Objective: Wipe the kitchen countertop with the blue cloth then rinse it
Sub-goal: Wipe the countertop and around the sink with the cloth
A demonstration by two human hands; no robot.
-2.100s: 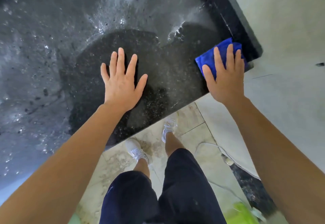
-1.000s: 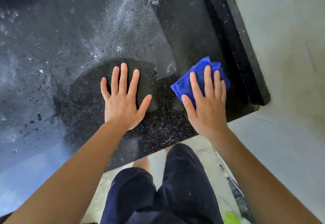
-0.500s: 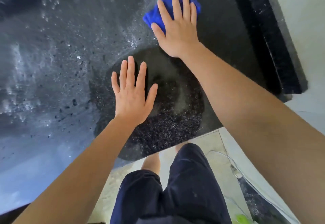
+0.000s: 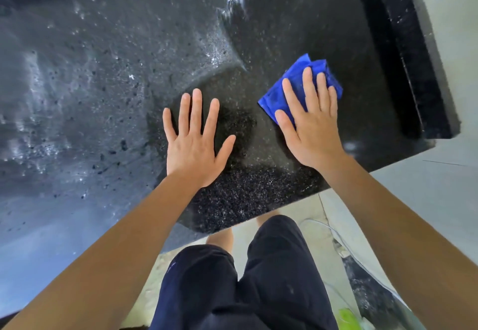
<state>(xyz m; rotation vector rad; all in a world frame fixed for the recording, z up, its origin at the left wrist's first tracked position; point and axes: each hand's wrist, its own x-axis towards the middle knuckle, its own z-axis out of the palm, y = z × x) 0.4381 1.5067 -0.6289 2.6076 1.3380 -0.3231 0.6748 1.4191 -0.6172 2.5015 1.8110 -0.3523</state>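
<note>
With my right hand [image 4: 311, 133] pressing the cloth [image 4: 294, 81] flat on the bench's [image 4: 103, 71] near right, fingers [image 4: 307, 83] straight and unclenched, left hand [image 4: 192, 148] spread bare just beside it, I'd sweep overlapping strokes into the wet far left.

The folded blue cloth [image 4: 297, 89] lies flat on the wet, speckled black countertop [image 4: 129, 71] near its right edge.

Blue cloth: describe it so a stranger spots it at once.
On the dark speckled countertop, near its right end beside the raised black ledge, the right hand presses flat on the folded blue cloth. It is the only bright blue thing on the stone; the left hand lies on bare counter.
</note>
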